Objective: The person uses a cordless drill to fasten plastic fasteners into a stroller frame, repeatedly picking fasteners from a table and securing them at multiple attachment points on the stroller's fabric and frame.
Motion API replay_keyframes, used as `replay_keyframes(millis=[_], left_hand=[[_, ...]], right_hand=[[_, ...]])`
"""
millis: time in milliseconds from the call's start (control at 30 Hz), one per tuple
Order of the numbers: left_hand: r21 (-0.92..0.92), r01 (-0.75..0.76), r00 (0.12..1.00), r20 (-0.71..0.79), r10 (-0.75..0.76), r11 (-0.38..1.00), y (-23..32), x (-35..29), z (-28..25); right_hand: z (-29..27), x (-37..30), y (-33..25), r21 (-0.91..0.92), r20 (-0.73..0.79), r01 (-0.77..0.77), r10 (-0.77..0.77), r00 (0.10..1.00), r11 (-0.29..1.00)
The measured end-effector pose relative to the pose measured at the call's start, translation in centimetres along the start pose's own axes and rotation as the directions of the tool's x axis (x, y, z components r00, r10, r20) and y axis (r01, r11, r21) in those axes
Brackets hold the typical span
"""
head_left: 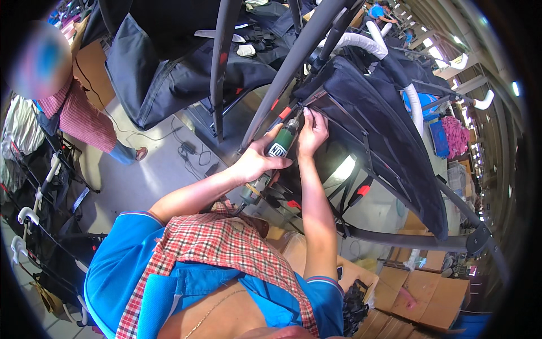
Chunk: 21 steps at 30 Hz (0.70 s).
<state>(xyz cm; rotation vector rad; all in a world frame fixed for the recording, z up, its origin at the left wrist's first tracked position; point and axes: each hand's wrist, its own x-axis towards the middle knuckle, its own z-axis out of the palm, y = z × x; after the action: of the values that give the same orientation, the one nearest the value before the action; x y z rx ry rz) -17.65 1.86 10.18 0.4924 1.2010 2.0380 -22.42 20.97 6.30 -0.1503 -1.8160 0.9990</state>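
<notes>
A smooth pale-grey floor (pixel 138 172) is spreading out toward nine o'clock, catching bright patches of light, with thin black cables (pixel 189 150) trailing across it and a tall brown cardboard panel (pixel 90 79) standing at ten o'clock. Toward two o'clock, a high grey-brown ceiling with long ribbed beams (pixel 497 62) is curving along the fisheye rim, and a slim white tube lamp (pixel 515 88) is glowing beneath it. At four o'clock, large brown cardboard cartons (pixel 420 294) are sitting close together.
</notes>
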Motion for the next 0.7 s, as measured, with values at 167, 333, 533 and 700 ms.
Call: replay_keyframes(millis=[167,333,533,700], left_hand=[[0.181,-0.051,0.996,-0.061,0.063,0.982,-0.3,-0.1,0.6],[0.554,-0.112,0.987,-0.032,0.156,0.825,-0.2,0.3,-0.4],[0.554,-0.123,0.987,-0.018,0.16,0.824,0.0,0.5,-0.4],[0.46,-0.092,0.991,-0.04,0.124,0.883,0.2,0.2,0.1]], right_hand=[[0.5,-0.3,0.3,0.071,-0.021,-0.097,0.098,0.995,0.993],[0.9,-0.8,0.5,0.311,-0.001,-0.242,0.255,0.967,0.919],[0.9,-1.0,1.8,0.542,0.099,-0.413,0.433,0.896,0.732],[0.6,-1.5,1.9,0.533,0.184,-0.466,0.441,0.878,0.706]])
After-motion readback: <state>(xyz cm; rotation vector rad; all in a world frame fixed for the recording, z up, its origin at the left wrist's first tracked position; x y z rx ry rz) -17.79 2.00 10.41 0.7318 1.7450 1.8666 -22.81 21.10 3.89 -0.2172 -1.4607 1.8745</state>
